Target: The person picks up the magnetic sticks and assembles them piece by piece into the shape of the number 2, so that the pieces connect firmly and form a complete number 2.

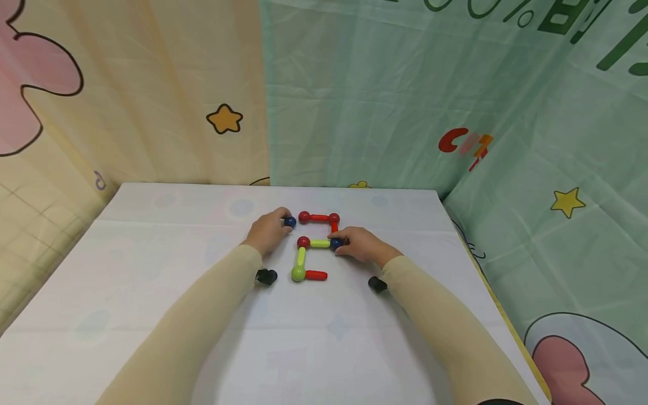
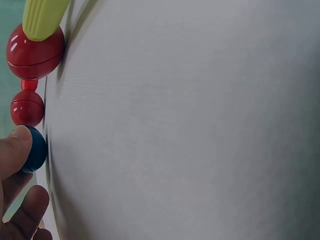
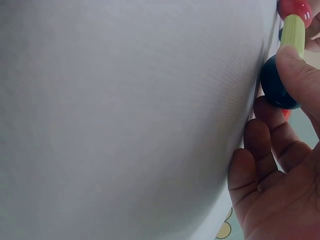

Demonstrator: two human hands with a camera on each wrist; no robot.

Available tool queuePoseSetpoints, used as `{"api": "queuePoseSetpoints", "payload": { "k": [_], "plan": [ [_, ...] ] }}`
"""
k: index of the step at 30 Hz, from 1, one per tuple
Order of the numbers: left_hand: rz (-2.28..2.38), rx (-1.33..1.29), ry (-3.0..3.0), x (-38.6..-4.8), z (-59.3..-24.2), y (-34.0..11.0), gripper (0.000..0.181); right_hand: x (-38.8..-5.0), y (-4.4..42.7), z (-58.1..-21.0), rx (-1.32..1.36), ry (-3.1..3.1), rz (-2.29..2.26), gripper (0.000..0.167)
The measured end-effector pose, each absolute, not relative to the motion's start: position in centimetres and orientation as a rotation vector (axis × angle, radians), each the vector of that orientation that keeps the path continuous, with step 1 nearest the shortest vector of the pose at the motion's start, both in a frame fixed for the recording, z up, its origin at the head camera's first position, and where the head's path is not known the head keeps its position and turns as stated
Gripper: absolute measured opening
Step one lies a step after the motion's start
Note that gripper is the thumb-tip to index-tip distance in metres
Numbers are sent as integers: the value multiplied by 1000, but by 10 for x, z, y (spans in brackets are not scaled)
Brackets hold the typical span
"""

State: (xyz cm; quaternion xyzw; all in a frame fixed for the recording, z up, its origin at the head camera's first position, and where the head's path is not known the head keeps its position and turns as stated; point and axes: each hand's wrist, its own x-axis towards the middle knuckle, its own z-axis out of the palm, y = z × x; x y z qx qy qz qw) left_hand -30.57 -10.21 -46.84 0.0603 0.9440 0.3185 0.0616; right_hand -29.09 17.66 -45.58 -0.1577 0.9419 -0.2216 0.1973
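Note:
My left hand (image 1: 268,229) pinches a blue ball (image 1: 290,222) between thumb and fingers, just left of a red ball (image 1: 304,217) and apart from it. From that red ball a red rod (image 1: 319,217) leads to a second red ball (image 1: 334,218); another red rod (image 1: 334,227) runs down towards a blue ball (image 3: 280,85). My right hand (image 1: 363,245) grips this blue ball by thumb and fingers. A yellow-green rod (image 1: 320,243) joins it to a third red ball (image 1: 303,242). Below, a second yellow-green rod (image 1: 301,257) reaches a green ball (image 1: 298,274) with a red rod (image 1: 316,275) sticking out rightward.
The pieces lie on a white-covered table (image 1: 304,349). A black piece of wrist gear (image 1: 266,276) shows beneath the left wrist, and a similar black piece (image 1: 377,284) beneath the right. Printed curtains (image 1: 354,101) hang behind the table and along its right side.

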Motion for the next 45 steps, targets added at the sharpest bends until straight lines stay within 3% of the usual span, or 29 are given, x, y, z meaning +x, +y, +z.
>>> {"api": "queuePoseSetpoints", "payload": {
  "k": [8, 16, 20, 27, 34, 45],
  "plan": [
    [941, 145, 2888, -306, -468, -100, 31, -289, 175, -455, -446, 2630, -633, 51],
    [842, 207, 2881, -305, -465, -105, 47, -288, 174, -454, -442, 2637, -620, 51],
    [879, 260, 2850, -300, -461, -111, 46, -288, 174, -454, -442, 2638, -619, 51],
    [1110, 387, 2714, -275, -446, -111, 42, -292, 174, -454, -446, 2643, -592, 51],
    [1071, 583, 2678, -244, -440, -91, 50, -294, 174, -452, -454, 2639, -577, 52],
    [972, 699, 2704, -220, -448, -61, 45, -293, 174, -455, -459, 2640, -598, 51]
  ]
}}
